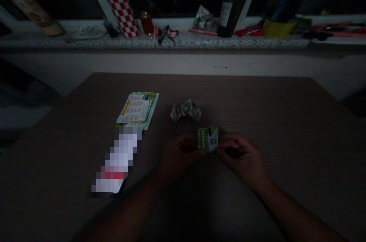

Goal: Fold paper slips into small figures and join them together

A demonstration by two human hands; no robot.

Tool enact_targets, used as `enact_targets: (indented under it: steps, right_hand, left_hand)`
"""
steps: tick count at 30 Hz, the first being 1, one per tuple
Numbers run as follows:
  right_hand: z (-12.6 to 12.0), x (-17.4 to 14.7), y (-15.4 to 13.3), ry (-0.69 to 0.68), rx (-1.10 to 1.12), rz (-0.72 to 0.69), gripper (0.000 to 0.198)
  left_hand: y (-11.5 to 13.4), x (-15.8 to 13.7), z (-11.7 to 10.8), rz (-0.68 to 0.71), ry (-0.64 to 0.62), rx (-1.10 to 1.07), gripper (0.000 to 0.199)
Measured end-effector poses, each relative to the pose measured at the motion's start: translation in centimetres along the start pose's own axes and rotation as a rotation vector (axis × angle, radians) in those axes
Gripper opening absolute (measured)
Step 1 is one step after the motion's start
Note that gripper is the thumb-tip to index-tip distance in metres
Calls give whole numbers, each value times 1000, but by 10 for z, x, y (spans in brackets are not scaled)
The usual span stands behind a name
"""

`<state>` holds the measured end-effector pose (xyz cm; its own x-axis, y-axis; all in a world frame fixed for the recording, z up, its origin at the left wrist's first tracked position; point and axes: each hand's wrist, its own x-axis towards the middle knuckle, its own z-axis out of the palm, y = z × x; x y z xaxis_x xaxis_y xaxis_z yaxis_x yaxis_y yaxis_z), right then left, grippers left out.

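Note:
Between my two hands is a small folded paper card (208,140), green on its left side, with a square printed code on its right. My left hand (178,154) pinches its left edge between thumb and fingers. On the opposite edge, my right hand (243,156) grips it the same way. Just beyond the hands stand crumpled-looking folded paper pieces (188,109) in a small cluster. A stack of printed cards (136,108) with number grids lies further left. The room is dim, so fine folds are hard to make out.
A phone (118,162) with a blurred bright screen lies left of my hands, touching the card stack. Along the stone windowsill (177,44) stand a red-and-white checkered bottle (122,13), a dark labelled bottle (228,11), a small red jar (146,24) and loose small items.

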<state>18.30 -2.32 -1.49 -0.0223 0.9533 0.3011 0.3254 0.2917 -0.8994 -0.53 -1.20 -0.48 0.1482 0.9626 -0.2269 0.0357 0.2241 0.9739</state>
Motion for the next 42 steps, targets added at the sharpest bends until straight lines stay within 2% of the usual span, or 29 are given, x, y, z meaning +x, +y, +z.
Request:
enact_targets:
  steps: [2, 5, 13, 17, 21, 28, 33, 36, 39, 42]
  right_hand:
    - [1, -1, -1, -37, 21, -3, 19]
    - [3, -1, 0, -64, 19, 9, 13]
    - [6, -3, 5, -8, -96, -13, 9]
    - [6, -4, 5, -15, -67, -19, 10]
    - [6, -5, 6, -2, -60, 16, 14]
    - [8, 1, -6, -70, 111, 199, 22]
    - [8, 3, -9, -123, 69, 283, 30]
    - [6, 2, -5, -156, -3, 265, 39]
    - [3, 1, -1, -168, -74, 216, 47]
    - [2, 1, 3, -179, -171, 143, 42]
  left_hand:
    - [2, 0, 0, 12, 0, 31, 22]
    - [3, -1, 0, 57, 19, 145, 16]
    - [-2, -4, 3, 219, 49, 428, 11]
    - [-2, -3, 2, 195, -30, 471, 16]
    - [1, -4, 2, 214, -19, 549, 18]
    - [4, -2, 3, 209, 25, 491, 21]
    - [3, -1, 2, 152, 9, 474, 20]
    - [2, 0, 1, 129, 27, 472, 17]
    - [2, 3, -2, 89, 16, 470, 29]
    - [2, 6, -6, 68, -42, 517, 31]
